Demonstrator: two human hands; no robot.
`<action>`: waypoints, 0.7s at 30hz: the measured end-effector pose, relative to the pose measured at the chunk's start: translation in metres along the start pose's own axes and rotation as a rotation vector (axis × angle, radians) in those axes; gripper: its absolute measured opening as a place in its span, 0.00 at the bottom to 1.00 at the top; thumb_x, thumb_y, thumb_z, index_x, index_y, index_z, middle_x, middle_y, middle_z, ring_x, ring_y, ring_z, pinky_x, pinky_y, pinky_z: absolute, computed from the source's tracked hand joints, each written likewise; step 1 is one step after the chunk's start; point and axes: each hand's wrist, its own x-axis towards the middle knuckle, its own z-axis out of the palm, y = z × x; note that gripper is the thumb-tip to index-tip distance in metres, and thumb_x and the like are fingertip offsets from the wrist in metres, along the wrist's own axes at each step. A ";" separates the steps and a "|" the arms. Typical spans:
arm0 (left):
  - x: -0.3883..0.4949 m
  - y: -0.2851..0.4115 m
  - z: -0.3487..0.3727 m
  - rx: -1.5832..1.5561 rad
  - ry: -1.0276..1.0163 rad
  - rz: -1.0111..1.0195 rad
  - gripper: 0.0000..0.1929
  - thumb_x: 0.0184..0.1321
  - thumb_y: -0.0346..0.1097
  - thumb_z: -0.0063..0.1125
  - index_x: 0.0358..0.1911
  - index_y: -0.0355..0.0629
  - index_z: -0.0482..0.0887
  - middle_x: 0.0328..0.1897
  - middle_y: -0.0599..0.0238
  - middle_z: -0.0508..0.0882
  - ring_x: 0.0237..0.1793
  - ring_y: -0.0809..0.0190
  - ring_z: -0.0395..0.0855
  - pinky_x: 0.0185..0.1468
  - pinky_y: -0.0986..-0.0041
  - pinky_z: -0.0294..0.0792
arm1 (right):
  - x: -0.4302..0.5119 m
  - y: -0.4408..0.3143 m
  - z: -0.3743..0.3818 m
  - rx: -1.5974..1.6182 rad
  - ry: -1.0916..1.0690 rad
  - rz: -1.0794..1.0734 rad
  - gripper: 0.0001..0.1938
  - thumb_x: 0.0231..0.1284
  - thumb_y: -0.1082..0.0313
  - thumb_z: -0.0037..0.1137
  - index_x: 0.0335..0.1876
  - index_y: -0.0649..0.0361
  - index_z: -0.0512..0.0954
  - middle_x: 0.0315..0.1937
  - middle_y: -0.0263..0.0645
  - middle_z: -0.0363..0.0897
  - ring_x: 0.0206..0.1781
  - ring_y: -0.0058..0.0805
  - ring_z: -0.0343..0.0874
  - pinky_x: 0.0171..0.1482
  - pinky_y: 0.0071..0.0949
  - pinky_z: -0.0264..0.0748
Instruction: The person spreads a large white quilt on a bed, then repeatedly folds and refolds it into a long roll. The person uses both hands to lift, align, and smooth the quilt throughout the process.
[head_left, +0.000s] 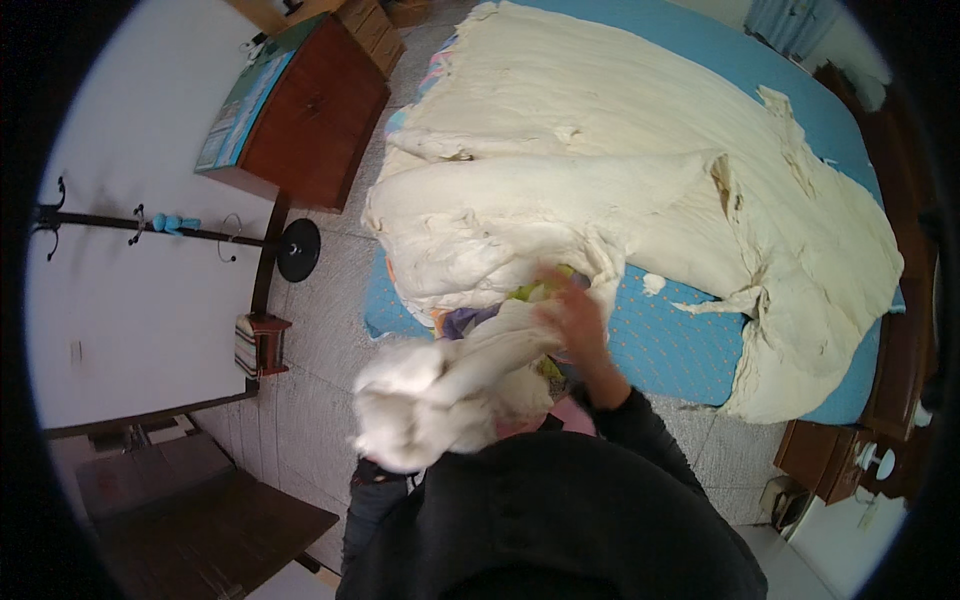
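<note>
A large cream cotton batting sheet (600, 97) lies rumpled and partly rolled over a bed with a blue dotted cover (667, 345). Near the bed's close edge my right hand (577, 319), blurred, is beside a loose strip of white cotton batting (487, 352); whether it grips it cannot be told. A bulky wad of the same batting (405, 405) hides my left hand, its sleeve ending beneath it. Purple and green patterned fabric (472, 321) shows between the wad and the sheet. A small cotton tuft (654, 284) rests on the blue cover.
A red-brown cabinet (315, 112) stands at upper left, with a black coat stand (240, 238) and a small red stool (271, 345) below. A dark wooden table (210, 532) occupies the lower left. A wooden nightstand (821, 457) stands at lower right.
</note>
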 end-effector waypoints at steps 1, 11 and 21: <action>0.008 0.015 -0.022 0.030 0.026 0.012 0.16 0.32 0.42 0.59 0.26 0.40 0.74 0.24 0.60 0.74 0.29 0.57 0.75 0.31 0.71 0.65 | 0.017 0.020 -0.011 -0.096 0.264 -0.016 0.29 0.42 0.70 0.59 0.55 0.60 0.63 0.49 0.40 0.67 0.50 0.32 0.67 0.52 0.26 0.62; 0.088 -0.018 0.065 -0.321 0.026 -0.273 0.16 0.43 0.41 0.53 0.34 0.39 0.71 0.33 0.58 0.75 0.36 0.58 0.74 0.37 0.71 0.68 | 0.025 0.188 -0.033 -0.423 -0.422 -0.228 0.30 0.37 0.69 0.60 0.53 0.61 0.64 0.47 0.39 0.68 0.55 0.38 0.62 0.56 0.37 0.57; -0.178 0.022 0.047 -1.551 0.873 -0.498 0.16 0.54 0.40 0.46 0.43 0.38 0.69 0.42 0.56 0.75 0.43 0.59 0.74 0.44 0.71 0.70 | -0.040 0.027 0.079 -0.312 -0.584 -0.043 0.21 0.44 0.64 0.49 0.44 0.67 0.63 0.36 0.54 0.70 0.39 0.46 0.71 0.40 0.37 0.66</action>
